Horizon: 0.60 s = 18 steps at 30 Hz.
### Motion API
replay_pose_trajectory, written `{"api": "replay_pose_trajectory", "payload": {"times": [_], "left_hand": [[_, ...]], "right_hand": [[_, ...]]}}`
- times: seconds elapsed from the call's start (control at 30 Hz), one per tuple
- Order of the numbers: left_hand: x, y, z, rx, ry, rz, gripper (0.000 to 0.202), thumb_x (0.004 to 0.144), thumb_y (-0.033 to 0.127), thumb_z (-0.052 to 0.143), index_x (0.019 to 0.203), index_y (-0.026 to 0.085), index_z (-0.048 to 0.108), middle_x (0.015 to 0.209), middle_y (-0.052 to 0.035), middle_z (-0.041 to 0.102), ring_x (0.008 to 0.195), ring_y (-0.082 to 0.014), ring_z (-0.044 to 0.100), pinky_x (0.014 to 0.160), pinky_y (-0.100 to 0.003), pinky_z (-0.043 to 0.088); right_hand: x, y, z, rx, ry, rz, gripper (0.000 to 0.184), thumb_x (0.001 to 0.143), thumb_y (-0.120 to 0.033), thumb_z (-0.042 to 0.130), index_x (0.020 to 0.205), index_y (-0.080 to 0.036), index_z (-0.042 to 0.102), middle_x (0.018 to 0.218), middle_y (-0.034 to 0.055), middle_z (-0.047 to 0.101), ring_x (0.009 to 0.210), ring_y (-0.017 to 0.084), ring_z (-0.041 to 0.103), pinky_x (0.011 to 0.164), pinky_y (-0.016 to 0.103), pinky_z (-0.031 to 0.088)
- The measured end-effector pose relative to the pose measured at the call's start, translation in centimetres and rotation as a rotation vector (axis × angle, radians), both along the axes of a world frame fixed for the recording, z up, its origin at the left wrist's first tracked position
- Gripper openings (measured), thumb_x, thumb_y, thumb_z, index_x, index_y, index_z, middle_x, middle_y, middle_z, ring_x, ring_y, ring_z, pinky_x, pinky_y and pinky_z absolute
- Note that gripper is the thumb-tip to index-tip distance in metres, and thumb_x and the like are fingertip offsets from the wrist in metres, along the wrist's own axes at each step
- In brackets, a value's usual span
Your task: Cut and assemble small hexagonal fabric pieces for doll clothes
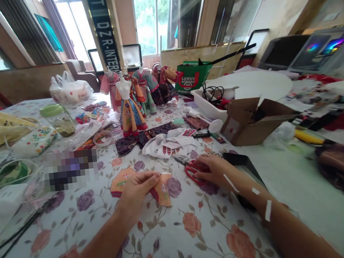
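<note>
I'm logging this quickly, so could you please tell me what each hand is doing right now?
Left hand: closed, pinching the orange fabric piece.
Right hand: closed on the red scissors.

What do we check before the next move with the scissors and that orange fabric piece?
1. Left hand pinches orange fabric piece: ok.
2. Fabric lies flat on tablecloth: ok.
3. Right hand grips red scissors: cannot tell, hand covers the handles.
4. Blades shut: cannot tell.
5. Scissors apart from the fabric: ok.
6. White cloth clear of the blade tips: not ok, lies right beside them.
</note>
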State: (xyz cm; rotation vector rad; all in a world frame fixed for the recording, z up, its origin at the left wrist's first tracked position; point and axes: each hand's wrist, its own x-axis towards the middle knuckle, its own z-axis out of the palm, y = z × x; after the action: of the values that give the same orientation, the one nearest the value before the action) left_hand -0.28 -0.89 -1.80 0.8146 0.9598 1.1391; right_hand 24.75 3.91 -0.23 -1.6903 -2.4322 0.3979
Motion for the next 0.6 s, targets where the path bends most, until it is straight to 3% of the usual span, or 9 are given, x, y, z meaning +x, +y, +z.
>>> {"api": "replay_pose_trajectory", "payload": {"times": [0.3, 0.47, 0.6], "left_hand": [[-0.1, 0.3, 0.5, -0.107, -0.107, 0.042, 0.022, 0.061, 0.026, 0.082, 0.074, 0.012, 0.073, 0.063, -0.0020, 0.069, 0.057, -0.0097, 0.060, 0.058, -0.020, 0.047], [-0.3, 0.4, 0.4, -0.106, -0.117, 0.047, 0.023, 0.058, 0.027, 0.084, 0.072, 0.011, 0.075, 0.065, -0.0041, 0.071, 0.060, -0.0119, 0.062, 0.060, -0.021, 0.049], [-0.5, 0.6, -0.1, -0.088, -0.108, 0.044, 0.025, 0.058, 0.028, 0.084, 0.074, 0.011, 0.076, 0.068, -0.0048, 0.072, 0.063, -0.0113, 0.062, 0.064, -0.021, 0.049]], "right_hand": [[2.0, -1.0, 0.8, 0.019, -0.077, 0.030, 0.005, 0.067, -0.025, 0.064, 0.067, -0.020, 0.062, 0.066, 0.0032, 0.063, 0.057, 0.016, 0.051, 0.053, 0.026, 0.030], [2.9, -1.7, 2.5, -0.149, -0.084, 0.008, 0.013, 0.073, -0.030, 0.059, 0.079, -0.019, 0.064, 0.065, 0.0024, 0.063, 0.058, 0.016, 0.052, 0.052, 0.026, 0.032], [2.7, -2.3, 2.9, -0.150, -0.161, 0.006, 0.030, 0.067, -0.032, 0.065, 0.094, -0.019, 0.066, 0.085, 0.0079, 0.066, 0.075, 0.023, 0.057, 0.061, 0.028, 0.038]]}}
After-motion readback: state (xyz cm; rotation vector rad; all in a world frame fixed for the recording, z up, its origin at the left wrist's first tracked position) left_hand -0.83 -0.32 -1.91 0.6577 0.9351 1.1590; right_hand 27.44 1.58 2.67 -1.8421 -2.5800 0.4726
